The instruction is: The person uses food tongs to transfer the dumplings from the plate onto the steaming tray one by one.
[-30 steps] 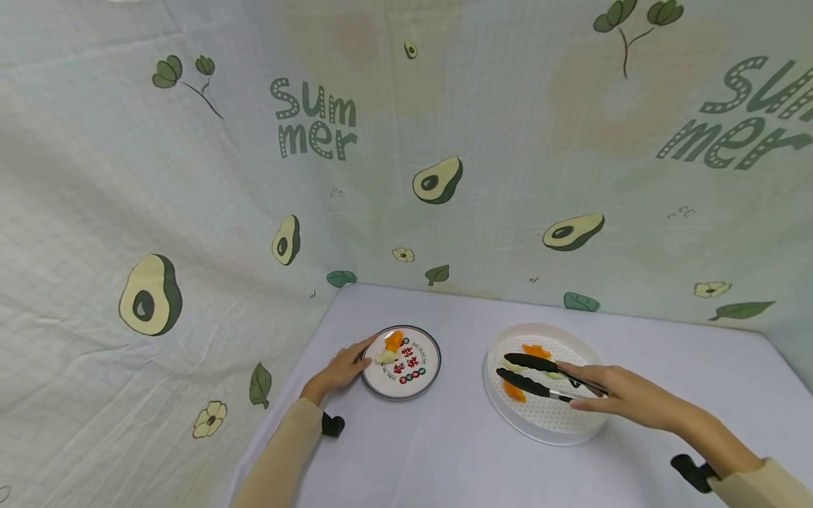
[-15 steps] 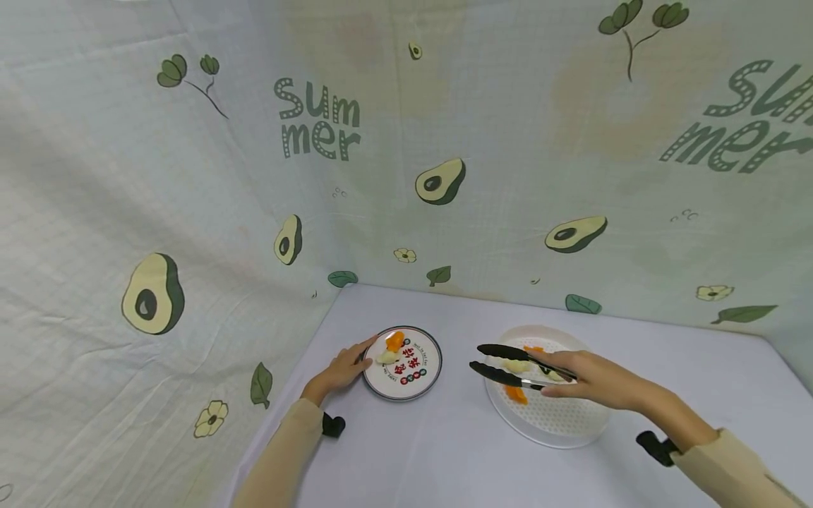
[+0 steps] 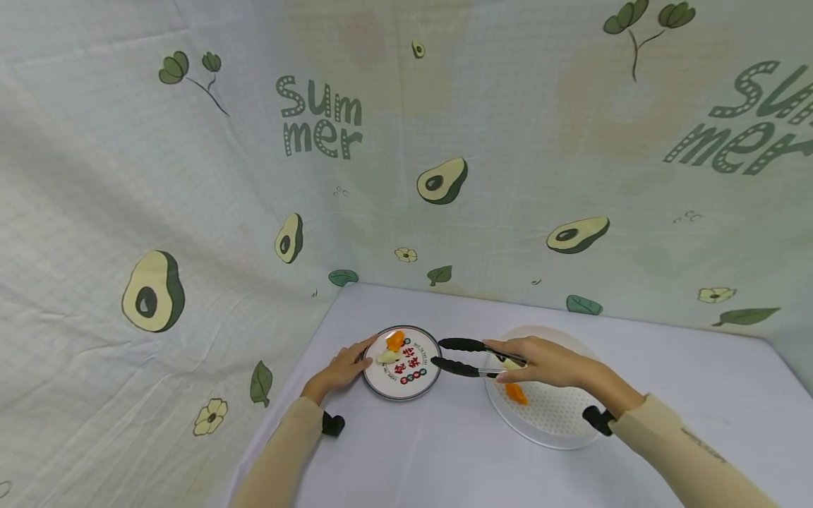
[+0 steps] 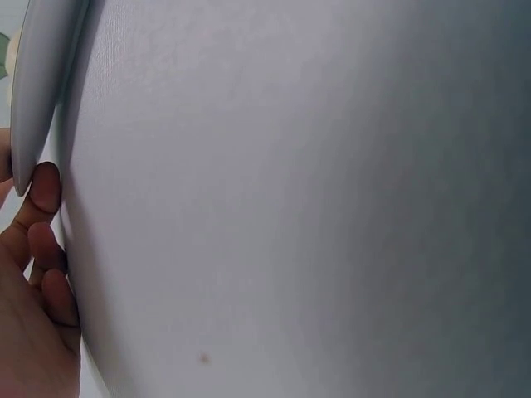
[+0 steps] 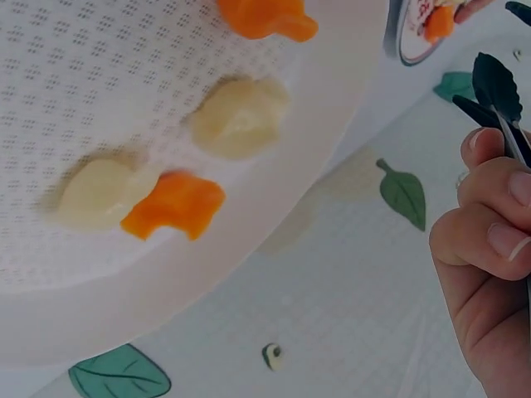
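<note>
My left hand [image 3: 339,367] holds the left rim of a small white plate [image 3: 390,386] with red lettering, thumb over the rim. In the left wrist view, its fingertips [image 4: 46,186] sit under the plate's edge. An orange piece [image 3: 394,341] and a pale yellowish piece [image 3: 387,357] lie on the plate. My right hand [image 3: 549,363] holds black-tipped metal tongs [image 3: 461,344]. The tongs are spread with nothing between their tips, which reach the plate's right rim. Below that hand stands a round white perforated tray [image 3: 559,423].
In the right wrist view, orange pieces [image 5: 178,205] and pale pieces [image 5: 241,118] lie in the tray near its rim. The white table [image 3: 432,451] meets a printed cloth backdrop [image 3: 495,268] at the back and left.
My right hand has moved left with the tongs, from over the tray to beside the plate, the tongs staying spread. My left hand and the plate have stayed in place.
</note>
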The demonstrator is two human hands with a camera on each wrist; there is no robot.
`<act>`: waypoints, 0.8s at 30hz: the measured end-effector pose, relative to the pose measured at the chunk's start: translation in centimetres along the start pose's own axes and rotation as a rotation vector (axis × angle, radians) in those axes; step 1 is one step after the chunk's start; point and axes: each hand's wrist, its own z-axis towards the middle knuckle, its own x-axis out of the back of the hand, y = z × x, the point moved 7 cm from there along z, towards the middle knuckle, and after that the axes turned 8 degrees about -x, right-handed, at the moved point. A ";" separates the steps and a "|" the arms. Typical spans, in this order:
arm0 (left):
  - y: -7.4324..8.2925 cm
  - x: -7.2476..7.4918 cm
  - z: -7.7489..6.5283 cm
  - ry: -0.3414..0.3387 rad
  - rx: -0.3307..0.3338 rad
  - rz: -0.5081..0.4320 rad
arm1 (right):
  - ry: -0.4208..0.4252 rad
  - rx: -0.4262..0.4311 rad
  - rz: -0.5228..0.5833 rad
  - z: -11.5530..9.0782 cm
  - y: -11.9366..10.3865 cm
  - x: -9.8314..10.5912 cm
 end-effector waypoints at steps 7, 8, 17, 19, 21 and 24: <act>0.4 0.2 0.3 -0.004 -0.022 -0.005 | -0.067 -0.018 0.002 3.7 -0.4 -1.7; 0.3 0.2 0.3 -0.005 -0.023 -0.005 | -0.070 -0.015 -0.001 4.1 -0.6 -2.0; 0.1 0.6 -0.3 0.000 -0.014 -0.009 | -0.103 -0.041 -0.001 7.5 -1.3 -4.6; 0.2 0.6 -0.3 -0.002 -0.015 -0.013 | -0.105 -0.052 -0.013 8.0 -1.4 -5.1; 0.1 0.4 -0.3 -0.001 -0.020 -0.015 | -0.106 -0.064 -0.029 8.3 -1.5 -5.5; 0.1 0.1 -0.3 -0.004 -0.029 -0.008 | -0.103 -0.084 -0.035 8.7 -1.4 -6.0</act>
